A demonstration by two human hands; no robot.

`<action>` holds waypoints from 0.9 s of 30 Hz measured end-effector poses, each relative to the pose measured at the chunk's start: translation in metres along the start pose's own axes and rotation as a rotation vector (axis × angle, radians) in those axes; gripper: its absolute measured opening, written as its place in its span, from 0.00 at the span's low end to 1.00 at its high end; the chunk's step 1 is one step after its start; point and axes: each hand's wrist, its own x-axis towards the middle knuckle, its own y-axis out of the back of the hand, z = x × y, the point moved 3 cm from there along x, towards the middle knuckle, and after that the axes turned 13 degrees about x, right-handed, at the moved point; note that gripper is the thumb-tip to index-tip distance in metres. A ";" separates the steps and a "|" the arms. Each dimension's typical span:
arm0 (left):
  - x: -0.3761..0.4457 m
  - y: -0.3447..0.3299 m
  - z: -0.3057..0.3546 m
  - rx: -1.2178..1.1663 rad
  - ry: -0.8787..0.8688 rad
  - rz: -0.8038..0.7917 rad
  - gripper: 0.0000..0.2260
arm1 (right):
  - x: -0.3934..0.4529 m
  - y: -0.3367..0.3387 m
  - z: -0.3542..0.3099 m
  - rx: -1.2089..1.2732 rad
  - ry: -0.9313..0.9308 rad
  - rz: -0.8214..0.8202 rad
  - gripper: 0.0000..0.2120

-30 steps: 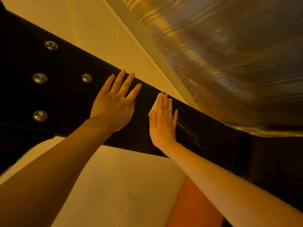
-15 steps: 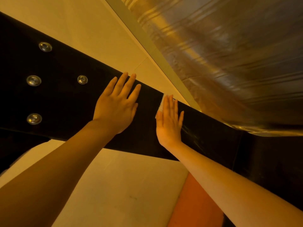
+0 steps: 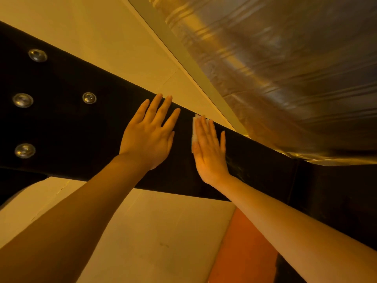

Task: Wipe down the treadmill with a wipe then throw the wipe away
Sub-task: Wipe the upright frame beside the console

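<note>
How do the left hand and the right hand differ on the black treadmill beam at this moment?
The right hand presses a white wipe against the black beam; the left hand lies bare on it. The left hand's fingers are spread apart, while the right hand's fingers lie closer together over the wipe. The left hand sits nearer the metal bolts. Both are flat with straight fingers.

A pale tiled floor (image 3: 106, 33) is being bathed in warm amber light. A shiny, streaked metallic surface (image 3: 285, 68) is being shown at two o'clock, and an orange-red patch (image 3: 242, 252) at five o'clock.
</note>
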 end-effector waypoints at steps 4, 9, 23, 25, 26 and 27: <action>0.000 0.001 0.001 0.001 -0.010 0.007 0.27 | -0.011 0.009 0.048 0.002 -0.259 0.054 0.28; 0.000 0.002 0.002 0.011 -0.004 0.012 0.28 | -0.032 -0.004 0.026 0.122 -0.204 0.075 0.27; 0.002 0.000 0.003 0.034 0.008 0.010 0.28 | -0.027 -0.008 0.013 0.159 -0.215 0.083 0.29; 0.001 -0.001 0.004 0.043 0.005 0.015 0.28 | -0.057 -0.017 0.005 0.190 -0.174 0.055 0.32; 0.001 -0.001 0.004 0.038 0.003 0.020 0.28 | -0.077 -0.023 0.001 0.203 -0.159 0.031 0.32; 0.001 0.000 0.003 0.030 0.003 0.024 0.28 | -0.095 -0.028 -0.001 0.211 -0.150 0.006 0.31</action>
